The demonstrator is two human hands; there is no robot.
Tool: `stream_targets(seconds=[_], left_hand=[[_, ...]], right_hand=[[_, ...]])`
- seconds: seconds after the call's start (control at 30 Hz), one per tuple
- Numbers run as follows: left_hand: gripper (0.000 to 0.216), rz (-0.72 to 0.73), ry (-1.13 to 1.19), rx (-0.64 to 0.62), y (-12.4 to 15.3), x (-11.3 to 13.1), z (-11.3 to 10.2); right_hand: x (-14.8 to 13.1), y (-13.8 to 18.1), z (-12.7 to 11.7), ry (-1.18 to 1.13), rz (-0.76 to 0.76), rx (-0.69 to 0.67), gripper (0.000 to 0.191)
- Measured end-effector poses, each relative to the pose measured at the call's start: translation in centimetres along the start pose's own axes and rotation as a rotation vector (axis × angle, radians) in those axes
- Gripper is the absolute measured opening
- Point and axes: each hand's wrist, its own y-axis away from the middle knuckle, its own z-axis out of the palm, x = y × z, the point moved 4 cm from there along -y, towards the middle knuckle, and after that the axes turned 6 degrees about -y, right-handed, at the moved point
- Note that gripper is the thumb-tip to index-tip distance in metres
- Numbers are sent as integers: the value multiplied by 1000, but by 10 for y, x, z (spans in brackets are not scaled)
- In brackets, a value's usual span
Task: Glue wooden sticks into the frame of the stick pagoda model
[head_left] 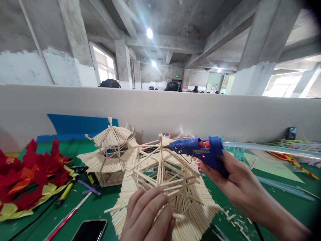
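Note:
My right hand [233, 177] grips a blue hot glue gun [195, 149] with a long clear glue stick [271, 149] sticking out of its back. Its nozzle points left at the top of a wooden-stick pavilion model [198, 204], by the central post of the open roof frame. A small red light glows on the gun's side. My left hand [149, 214] rests at the front of the model, fingers bent against the lower roof frame by a thin stick; what the fingertips hold is hidden. Behind on the left stands a smaller finished-looking stick pavilion [112, 150].
Red and yellow paper shapes [37, 177] lie at left, near yellow-handled pliers [66, 190] and a phone [90, 231]. Stick offcuts [235, 219] litter the green table at right, beside clear glue sticks [283, 185]. A white partition [155, 107] rises behind.

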Motion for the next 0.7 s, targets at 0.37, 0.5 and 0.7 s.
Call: stream_targets(seconds=[0.37, 0.5, 0.7], left_hand=[[11, -5, -4, 0, 1, 1, 0], [12, -84, 31, 110, 0, 3, 2], [14, -160, 158, 6, 3, 9, 5]], right_hand=[[1, 9, -2, -18, 24, -14, 21], [8, 16, -7, -54, 61, 3, 30], [24, 34, -18, -70, 187, 13, 27]])
